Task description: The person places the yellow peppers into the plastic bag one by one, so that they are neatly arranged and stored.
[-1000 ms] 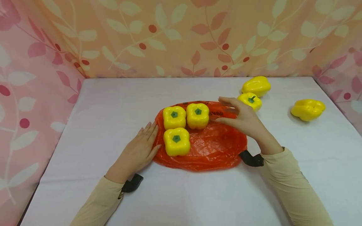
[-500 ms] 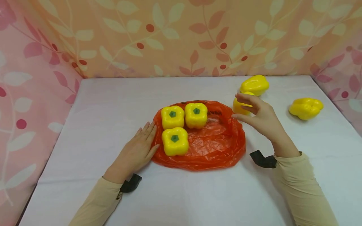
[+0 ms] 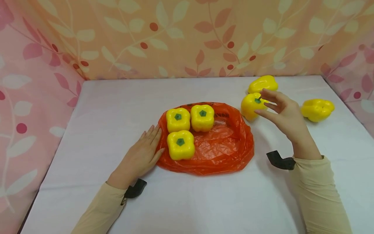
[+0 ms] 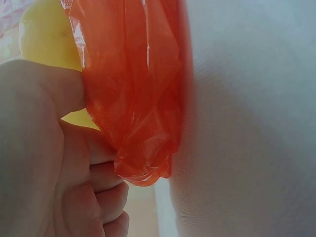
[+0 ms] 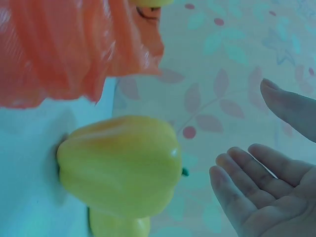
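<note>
A red plastic bag (image 3: 219, 148) lies spread on the table with three yellow bell peppers (image 3: 181, 145) standing in its left part, green stems up. Against the bag's left edge rests my left hand (image 3: 141, 154), its fingers straight; the left wrist view shows the thumb and fingertips touching the red plastic (image 4: 133, 89). My right hand (image 3: 287, 118) is in the air just right of another yellow bell pepper (image 3: 249, 107), fingers and thumb spread apart, holding nothing. In the right wrist view that pepper (image 5: 121, 165) stands upright, apart from the palm.
One yellow pepper (image 3: 263, 84) lies on its side behind the standing one. Another lying pepper (image 3: 317, 110) is farther right on the white table (image 3: 187, 204). Leaf-patterned curtains (image 3: 175, 39) border the back and sides.
My right hand has moved right, from over the bag's right part to beside the standing pepper, which now stands more upright at the bag's edge. My left hand has stayed in place.
</note>
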Demonstrator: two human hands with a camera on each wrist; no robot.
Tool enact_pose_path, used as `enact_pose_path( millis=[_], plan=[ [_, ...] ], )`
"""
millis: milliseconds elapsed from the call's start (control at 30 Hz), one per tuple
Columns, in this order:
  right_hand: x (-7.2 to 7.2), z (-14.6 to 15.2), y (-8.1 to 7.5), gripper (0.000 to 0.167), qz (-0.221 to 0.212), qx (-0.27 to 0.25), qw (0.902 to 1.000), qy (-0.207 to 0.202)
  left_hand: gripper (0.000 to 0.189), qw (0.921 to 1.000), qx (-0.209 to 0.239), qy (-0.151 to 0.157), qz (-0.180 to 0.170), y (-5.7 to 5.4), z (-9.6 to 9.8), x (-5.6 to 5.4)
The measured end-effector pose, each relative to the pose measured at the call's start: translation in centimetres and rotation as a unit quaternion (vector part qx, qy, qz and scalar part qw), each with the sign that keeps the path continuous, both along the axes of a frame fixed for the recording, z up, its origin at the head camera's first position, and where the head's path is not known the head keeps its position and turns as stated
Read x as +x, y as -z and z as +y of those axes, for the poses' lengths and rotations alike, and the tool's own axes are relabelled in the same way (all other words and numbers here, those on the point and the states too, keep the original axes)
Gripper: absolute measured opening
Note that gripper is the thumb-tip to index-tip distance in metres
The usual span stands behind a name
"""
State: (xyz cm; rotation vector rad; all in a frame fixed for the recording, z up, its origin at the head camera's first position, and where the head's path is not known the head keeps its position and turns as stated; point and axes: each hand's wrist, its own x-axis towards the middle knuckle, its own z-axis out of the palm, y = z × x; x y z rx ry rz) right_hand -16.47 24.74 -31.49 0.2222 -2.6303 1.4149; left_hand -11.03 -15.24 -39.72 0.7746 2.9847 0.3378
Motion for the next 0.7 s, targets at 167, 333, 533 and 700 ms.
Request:
enact_pose_path(
  millis=[167, 333, 533, 700],
  plan=[
    [-0.5, 0.8, 0.5, 0.054, 0.020, -0.030, 0.9988, 0.034, 0.066, 1.0000, 0.001, -0.001, -0.003, 0.0, 0.0, -0.1],
    [-0.9, 1.2, 0.8, 0.052, 0.036, -0.050, 0.9967, 0.053, 0.066, 1.0000, -0.001, -0.001, -0.004, 0.0, 0.0, -0.1],
    [-1.1, 1.6, 1.0, 0.052, 0.025, -0.032, 0.9966, 0.072, 0.066, 1.0000, -0.004, 0.000, -0.007, -0.1, 0.1, -0.1],
    [-1.3, 2.0, 1.2, 0.056, -0.010, 0.004, 0.9960, 0.089, 0.065, 1.0000, -0.004, 0.000, -0.006, -0.1, 0.0, -0.2]
  ],
)
